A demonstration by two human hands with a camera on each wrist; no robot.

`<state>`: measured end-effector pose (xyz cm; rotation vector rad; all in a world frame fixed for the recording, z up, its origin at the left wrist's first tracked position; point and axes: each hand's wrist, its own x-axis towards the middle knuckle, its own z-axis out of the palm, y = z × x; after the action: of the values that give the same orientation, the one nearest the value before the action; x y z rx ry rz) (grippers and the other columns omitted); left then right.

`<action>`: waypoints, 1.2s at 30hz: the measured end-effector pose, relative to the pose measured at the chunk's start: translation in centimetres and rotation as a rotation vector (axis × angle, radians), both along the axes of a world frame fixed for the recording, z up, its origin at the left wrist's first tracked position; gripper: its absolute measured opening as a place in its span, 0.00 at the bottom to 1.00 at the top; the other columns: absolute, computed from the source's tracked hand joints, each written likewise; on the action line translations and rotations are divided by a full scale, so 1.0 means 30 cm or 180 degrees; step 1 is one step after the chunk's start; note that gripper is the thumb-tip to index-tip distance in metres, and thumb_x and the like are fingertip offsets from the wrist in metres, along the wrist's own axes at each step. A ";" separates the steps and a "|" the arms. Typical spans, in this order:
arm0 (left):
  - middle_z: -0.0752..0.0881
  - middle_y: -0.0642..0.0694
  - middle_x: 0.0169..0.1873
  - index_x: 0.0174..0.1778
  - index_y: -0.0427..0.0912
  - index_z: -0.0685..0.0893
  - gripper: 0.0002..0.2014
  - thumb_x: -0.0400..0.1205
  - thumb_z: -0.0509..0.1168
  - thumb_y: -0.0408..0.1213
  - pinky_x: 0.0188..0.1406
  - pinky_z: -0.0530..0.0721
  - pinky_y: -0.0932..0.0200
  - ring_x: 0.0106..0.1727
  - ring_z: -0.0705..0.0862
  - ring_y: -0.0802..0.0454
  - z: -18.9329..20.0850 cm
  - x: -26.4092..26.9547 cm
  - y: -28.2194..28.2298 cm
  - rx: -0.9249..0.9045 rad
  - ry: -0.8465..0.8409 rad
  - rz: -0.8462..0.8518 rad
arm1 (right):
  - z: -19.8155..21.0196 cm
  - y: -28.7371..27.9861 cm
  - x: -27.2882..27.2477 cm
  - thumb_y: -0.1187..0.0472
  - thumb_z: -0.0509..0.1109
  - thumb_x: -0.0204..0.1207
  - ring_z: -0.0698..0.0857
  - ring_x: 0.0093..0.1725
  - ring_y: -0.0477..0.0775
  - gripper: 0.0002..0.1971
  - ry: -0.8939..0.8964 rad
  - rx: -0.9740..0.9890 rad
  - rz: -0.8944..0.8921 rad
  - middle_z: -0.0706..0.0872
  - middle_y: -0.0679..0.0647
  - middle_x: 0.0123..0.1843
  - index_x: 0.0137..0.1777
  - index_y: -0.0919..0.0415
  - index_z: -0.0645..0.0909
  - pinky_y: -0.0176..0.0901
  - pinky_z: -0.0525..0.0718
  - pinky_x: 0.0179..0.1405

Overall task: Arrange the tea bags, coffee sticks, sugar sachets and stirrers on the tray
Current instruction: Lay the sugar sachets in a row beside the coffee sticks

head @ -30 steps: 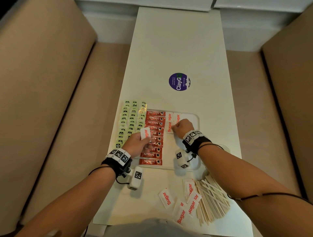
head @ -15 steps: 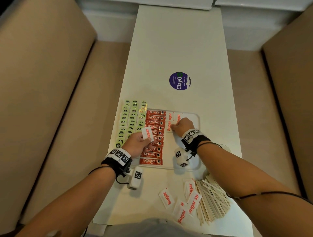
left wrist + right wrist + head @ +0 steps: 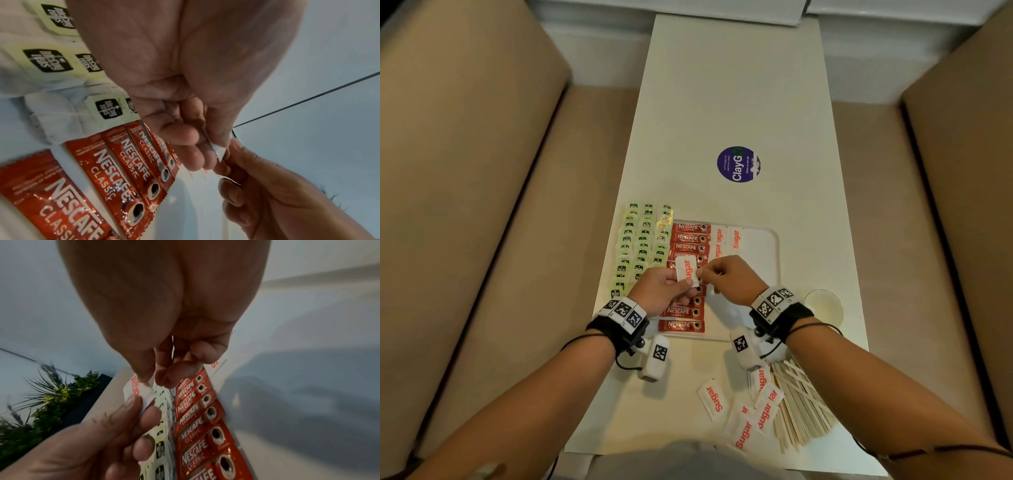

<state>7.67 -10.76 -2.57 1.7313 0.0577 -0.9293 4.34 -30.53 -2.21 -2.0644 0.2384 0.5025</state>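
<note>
My left hand (image 3: 681, 284) pinches a white sugar sachet (image 3: 686, 270) and holds it above the column of red coffee sticks (image 3: 690, 240) on the white tray (image 3: 768, 253). My right hand (image 3: 705, 274) pinches the same sachet's right edge. In the left wrist view the sachet (image 3: 218, 149) sits between both hands' fingertips. The right wrist view shows its corner (image 3: 141, 391) held the same way. Two sugar sachets (image 3: 736, 238) lie on the tray beside the coffee sticks. Green tea bags (image 3: 643, 240) lie in rows at the tray's left. Wooden stirrers (image 3: 801, 407) are piled at the front right.
Several loose sugar sachets (image 3: 714, 399) lie on the table near its front edge, left of the stirrers. A small clear round dish (image 3: 823, 305) sits right of the tray. A purple sticker (image 3: 738, 164) marks the table's middle. Beige benches flank the narrow table.
My right hand left the sachets laid on the tray and came left to take the edge of the sachet in my left hand, which rose slightly toward it.
</note>
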 end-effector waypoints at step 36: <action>0.85 0.54 0.45 0.64 0.48 0.84 0.18 0.79 0.75 0.36 0.46 0.84 0.60 0.43 0.83 0.56 -0.052 0.104 -0.207 0.1423 -0.1641 -0.0950 | -0.133 -0.204 0.096 0.56 0.71 0.83 0.84 0.33 0.51 0.14 0.0753 -0.1055 -0.1097 0.89 0.56 0.40 0.46 0.67 0.89 0.37 0.75 0.26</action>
<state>10.78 -16.97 -4.12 2.3995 -0.3651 -0.6813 7.23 -36.64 -6.19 -2.2147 0.8511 0.5178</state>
